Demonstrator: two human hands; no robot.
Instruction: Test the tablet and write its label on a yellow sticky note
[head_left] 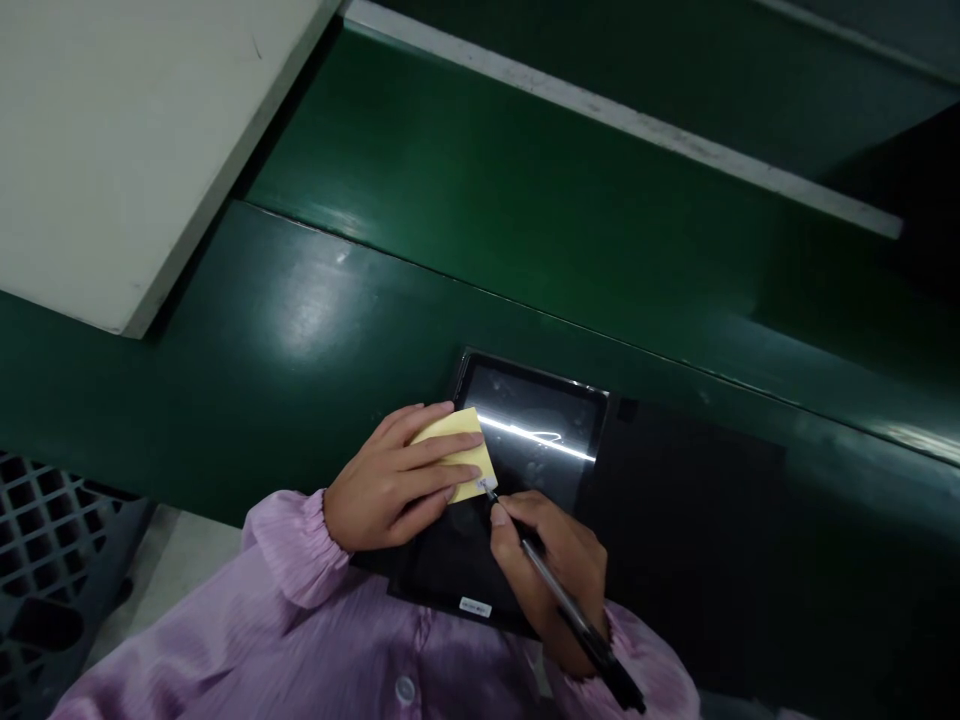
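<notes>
My left hand (401, 480) lies over a yellow sticky note pad (480, 455), its fingers spread a little and pressing the pad onto a dark glossy screen panel (544, 415). In my right hand (559, 565) is a black and silver pen (562, 600), gripped between thumb and fingers. The pen's tip touches the pad's lower right corner, where a small whitish patch with dark marks shows. A small white label (475, 607) sits on the panel's near edge.
The panel rests on a green table (315, 370). At the upper left stands a large pale board (127, 150). A black flat sheet (690, 530) is right of the panel. A dark lattice crate (52, 540) shows at the lower left. A pale strip (622, 120) crosses the back.
</notes>
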